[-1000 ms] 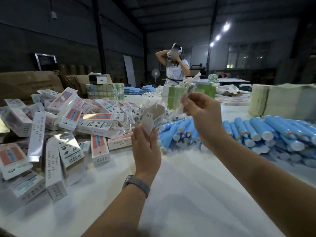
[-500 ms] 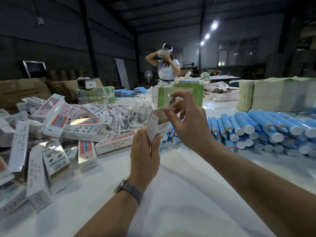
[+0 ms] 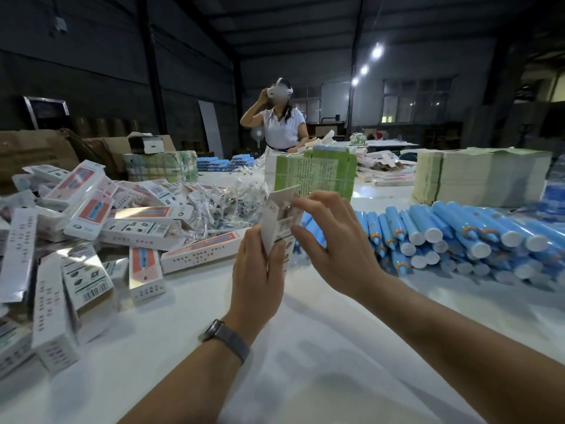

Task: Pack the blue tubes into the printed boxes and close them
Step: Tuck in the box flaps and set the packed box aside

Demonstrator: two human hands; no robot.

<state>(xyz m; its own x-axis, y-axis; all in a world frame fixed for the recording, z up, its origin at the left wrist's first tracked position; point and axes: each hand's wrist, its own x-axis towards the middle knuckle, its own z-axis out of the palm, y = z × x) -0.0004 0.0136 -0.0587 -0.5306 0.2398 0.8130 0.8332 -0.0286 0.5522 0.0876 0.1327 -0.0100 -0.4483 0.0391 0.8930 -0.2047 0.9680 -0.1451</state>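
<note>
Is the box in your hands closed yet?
Not yet: the box in the left hand has its top flap standing up, right hand fingers at it.

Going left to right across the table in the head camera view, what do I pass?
Pile of printed boxes → box held by left hand → right hand → blue tubes.

Head view, seemingly close, facing forward-down.

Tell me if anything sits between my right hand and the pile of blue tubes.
Nothing visible does. The right hand is at the box that the left hand holds, and the blue tubes lie on the table just beyond and to its right.
</note>
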